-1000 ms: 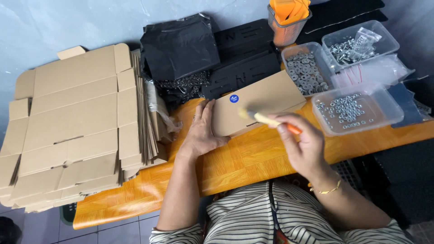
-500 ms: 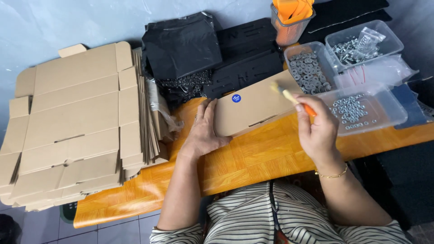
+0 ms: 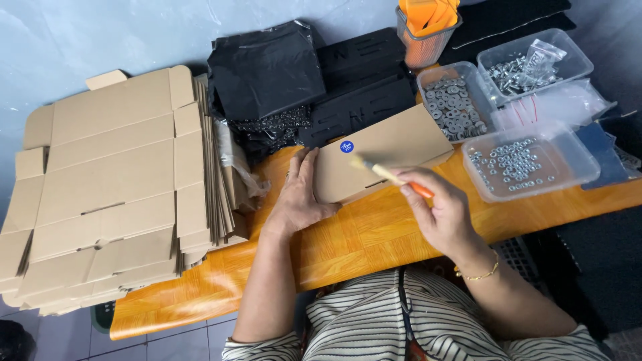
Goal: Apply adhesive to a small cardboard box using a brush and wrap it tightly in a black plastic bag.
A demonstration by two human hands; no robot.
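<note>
Flat brown cardboard box (image 3: 394, 150) lies long axis left-to-right on the orange table (image 3: 348, 247), left hand (image 3: 302, 197) pressed open on its near-left end, right hand (image 3: 438, 210) pinching an orange-handled brush (image 3: 391, 176) over its middle.

Left hand (image 3: 302, 200) flat, fingers spread, right hand (image 3: 438, 214) raised, grip pinched shut

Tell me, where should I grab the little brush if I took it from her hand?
Probably the orange handle, coming from the right side, the person's own right. The brush lies slanted, its pale bristle end pointing up-left over the flat cardboard box. The right hand already pinches the handle, so only a short part shows.
</note>
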